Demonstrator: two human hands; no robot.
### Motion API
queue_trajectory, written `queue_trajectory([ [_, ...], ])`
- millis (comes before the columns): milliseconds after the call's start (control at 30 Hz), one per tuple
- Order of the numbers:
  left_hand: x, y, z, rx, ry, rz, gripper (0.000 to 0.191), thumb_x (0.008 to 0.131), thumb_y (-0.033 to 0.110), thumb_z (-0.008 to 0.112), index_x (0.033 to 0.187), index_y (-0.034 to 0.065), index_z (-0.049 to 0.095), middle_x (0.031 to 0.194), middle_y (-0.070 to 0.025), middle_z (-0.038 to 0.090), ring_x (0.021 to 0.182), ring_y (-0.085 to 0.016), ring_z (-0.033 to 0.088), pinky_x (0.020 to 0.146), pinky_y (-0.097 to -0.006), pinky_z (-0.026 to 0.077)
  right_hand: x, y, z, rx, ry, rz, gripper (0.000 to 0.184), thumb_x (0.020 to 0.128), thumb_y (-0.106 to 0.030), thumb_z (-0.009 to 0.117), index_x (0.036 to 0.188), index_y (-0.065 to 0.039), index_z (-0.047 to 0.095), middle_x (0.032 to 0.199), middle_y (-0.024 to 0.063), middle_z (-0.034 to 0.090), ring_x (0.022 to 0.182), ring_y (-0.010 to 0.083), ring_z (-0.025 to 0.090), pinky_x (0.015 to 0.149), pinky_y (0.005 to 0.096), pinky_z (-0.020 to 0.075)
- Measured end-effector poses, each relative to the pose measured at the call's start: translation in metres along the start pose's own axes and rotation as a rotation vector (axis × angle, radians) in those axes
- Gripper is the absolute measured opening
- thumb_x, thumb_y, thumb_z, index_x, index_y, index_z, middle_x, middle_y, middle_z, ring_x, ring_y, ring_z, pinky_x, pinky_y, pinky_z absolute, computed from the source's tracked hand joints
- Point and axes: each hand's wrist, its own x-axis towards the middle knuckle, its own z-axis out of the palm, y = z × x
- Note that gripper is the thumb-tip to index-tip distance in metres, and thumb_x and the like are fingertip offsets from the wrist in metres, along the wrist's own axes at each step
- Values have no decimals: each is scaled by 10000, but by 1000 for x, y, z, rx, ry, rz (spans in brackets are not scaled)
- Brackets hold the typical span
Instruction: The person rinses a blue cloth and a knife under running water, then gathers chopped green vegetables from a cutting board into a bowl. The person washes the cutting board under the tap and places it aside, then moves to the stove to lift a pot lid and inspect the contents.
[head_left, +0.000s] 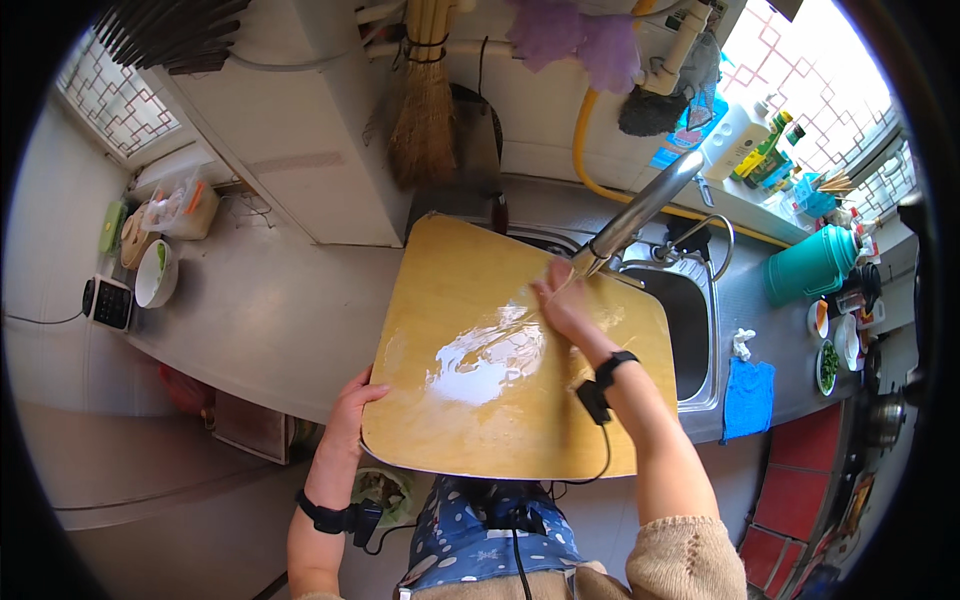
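Note:
A large, wet yellow wooden board leans over the sink's near edge, its surface shining with water. My left hand grips its left edge, thumb on top. Under the spout of the metal faucet, my right hand is slightly blurred, thumb apart from the fingers and no object seen in it. Water runs from the spout past that hand onto the board. Behind the board, part of the stainless steel sink is hidden; its right basin shows.
A blue cloth hangs over the counter's front edge at right. Farther right stand a teal jug and a dish of chopped greens. Left on the steel counter are a white bowl and a plastic container. A straw broom hangs behind.

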Motion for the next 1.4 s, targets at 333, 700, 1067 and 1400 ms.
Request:
queue_trajectory([
  [333, 7, 2, -11, 19, -19, -8, 518, 790, 19, 457, 1303, -44, 414, 1200, -151, 557, 1049, -230, 576, 895, -308, 461, -148, 214, -60, -314, -50, 717, 642, 930, -468, 367, 1435, -100, 218, 1477, 291, 58, 1365, 461, 40, 1057, 608, 92],
  [700, 12, -4, -4, -48, -48, -34, 488, 796, 27, 471, 1277, -47, 441, 1164, -152, 575, 1017, -222, 592, 881, -311, 470, -34, 4, -43, 2020, -490, 313, 465, 970, -388, 391, 1024, 50, 536, 1002, 195, 605, 938, 259, 604, 869, 333, 511],
  [1067, 2, -12, 3, -12, -17, -34, 508, 791, 46, 465, 1290, -43, 426, 1170, -156, 571, 1031, -232, 588, 893, -328, 468, -3, -165, 24, 397, -116, -507, 593, 963, -407, 347, 1380, 10, 288, 1447, 229, 255, 1370, 345, 184, 1114, 440, 143],
  [1400, 3, -18, -3, -33, 2, -19, 521, 782, 45, 478, 1291, -51, 424, 1177, -161, 565, 1041, -236, 579, 896, -318, 461, -1, 21, 7, -77, -2, -25, 692, 918, -491, 359, 1412, -18, 245, 1475, 176, 234, 1383, 305, 168, 1108, 452, 139],
])
